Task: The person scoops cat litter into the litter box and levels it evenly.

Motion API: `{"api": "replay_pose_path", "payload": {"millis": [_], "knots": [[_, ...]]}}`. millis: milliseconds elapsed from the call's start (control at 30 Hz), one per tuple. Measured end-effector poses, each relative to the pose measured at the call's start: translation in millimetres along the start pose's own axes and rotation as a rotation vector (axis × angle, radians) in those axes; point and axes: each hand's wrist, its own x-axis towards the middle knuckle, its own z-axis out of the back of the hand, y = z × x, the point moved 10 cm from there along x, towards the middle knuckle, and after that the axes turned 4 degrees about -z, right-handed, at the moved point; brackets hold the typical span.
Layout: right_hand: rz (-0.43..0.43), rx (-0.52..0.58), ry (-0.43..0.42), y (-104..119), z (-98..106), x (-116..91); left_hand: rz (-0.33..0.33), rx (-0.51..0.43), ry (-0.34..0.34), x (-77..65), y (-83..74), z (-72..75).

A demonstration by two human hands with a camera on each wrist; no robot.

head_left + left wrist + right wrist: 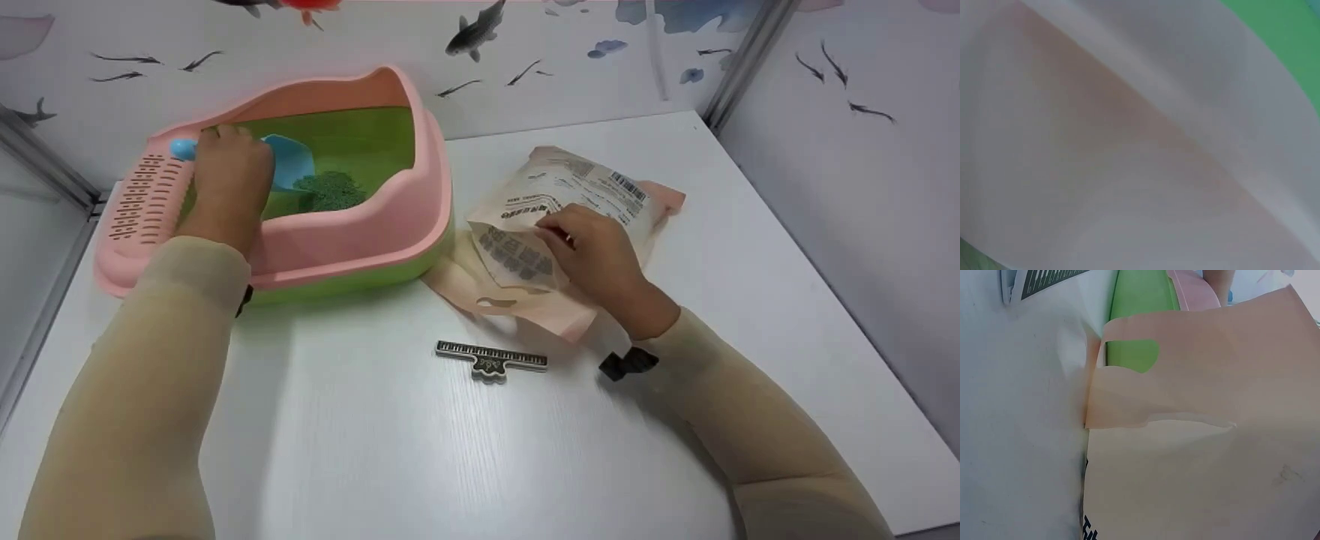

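My left hand grips the handle of a light blue litter scoop inside a pink-rimmed litter box. The scoop's blade touches or sits right beside a small heap of green granules on the box's green floor. On the table to the right lies an opened bag of printed paper or plastic. My right hand pinches the bag near its opening, thumb against fingers. In the right wrist view the bag's flap with its handle slot fills much of the picture; the hand itself is hidden there.
A dark ornate clip with a ruler-like bar lies on the white table in front of the bag. The slotted step forms the box's left end. Walls with painted fish stand behind. The left wrist view is mostly blurred pink plastic.
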Motion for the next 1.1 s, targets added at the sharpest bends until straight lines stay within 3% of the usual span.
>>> {"api": "replay_pose_path", "payload": {"millis": [767,1100], "knots": [[-0.001,0.0,0.004,0.7,0.9,0.9,0.045,0.035,-0.036,-1.8,2.7,4.1],[0.009,0.009,-0.002,0.8,0.0,-0.1,0.158,-0.17,-0.074,-12.4,8.7,10.3]]}}
